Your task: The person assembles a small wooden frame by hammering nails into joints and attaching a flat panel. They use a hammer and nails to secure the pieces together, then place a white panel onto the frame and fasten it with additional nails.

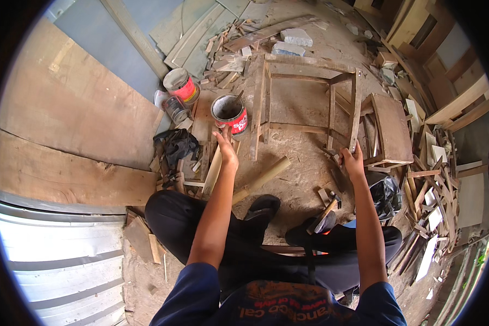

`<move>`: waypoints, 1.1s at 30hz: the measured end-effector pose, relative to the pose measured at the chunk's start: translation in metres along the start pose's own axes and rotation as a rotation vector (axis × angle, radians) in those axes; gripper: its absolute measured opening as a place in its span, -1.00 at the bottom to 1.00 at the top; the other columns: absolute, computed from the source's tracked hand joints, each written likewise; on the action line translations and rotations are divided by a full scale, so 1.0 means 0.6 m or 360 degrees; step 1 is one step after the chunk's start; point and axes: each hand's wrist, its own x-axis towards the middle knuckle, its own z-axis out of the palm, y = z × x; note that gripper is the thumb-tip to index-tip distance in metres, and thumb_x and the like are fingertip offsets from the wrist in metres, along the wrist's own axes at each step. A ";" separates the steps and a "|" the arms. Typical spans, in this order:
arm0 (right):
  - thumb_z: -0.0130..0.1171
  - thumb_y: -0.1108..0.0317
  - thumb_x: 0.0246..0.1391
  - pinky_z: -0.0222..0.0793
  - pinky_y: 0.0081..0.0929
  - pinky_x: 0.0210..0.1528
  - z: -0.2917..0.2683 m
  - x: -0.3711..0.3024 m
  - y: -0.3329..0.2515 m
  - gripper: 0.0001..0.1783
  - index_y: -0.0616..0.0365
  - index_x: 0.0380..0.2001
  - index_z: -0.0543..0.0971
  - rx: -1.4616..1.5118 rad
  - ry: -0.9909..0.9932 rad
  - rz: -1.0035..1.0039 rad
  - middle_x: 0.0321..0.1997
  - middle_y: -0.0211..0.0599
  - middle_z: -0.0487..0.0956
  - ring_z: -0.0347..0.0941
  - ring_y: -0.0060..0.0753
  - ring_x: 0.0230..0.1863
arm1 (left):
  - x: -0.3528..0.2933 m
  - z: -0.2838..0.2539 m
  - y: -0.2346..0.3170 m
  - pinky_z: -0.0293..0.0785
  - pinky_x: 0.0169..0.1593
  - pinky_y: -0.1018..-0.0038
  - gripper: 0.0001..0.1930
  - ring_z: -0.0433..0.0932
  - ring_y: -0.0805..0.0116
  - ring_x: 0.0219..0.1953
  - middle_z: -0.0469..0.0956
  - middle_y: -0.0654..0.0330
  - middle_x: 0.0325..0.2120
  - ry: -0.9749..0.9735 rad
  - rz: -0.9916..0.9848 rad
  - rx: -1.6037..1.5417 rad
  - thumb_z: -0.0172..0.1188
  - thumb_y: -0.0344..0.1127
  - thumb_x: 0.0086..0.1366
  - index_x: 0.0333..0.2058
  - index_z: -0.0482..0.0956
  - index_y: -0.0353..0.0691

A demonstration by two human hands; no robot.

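A red can (239,123) with a grey, crusted inside and a stick standing in it is on the ground ahead of me. My left hand (227,151) reaches to its near side, fingers stretched out and apart; whether they touch the can I cannot tell. To the right, a bare wooden stool or chair frame (301,128) with legs and cross rails stands on the dirt floor. My right hand (353,161) is closed around the lower end of its right leg (356,114).
More paint cans (181,86) and a black plastic bag (179,145) lie left. A pale round pole (263,178) is before my feet, near a wooden-handled tool (327,209). A wooden box (388,130) and heaped scrap wood (418,201) line the right. Concrete blocks (296,37) sit behind.
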 end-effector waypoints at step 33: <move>0.06 0.47 0.19 0.29 -0.55 -0.61 -0.036 -0.032 0.020 -0.65 0.16 0.04 0.34 -0.0256 -0.0030 -0.0024 -0.57 -0.45 0.39 0.34 -0.59 -0.63 | -0.019 0.078 -0.034 -0.05 0.35 0.38 0.03 0.27 0.23 0.23 0.45 0.08 0.13 -0.0320 -0.0106 0.0112 -0.54 0.55 0.25 0.14 0.42 -0.35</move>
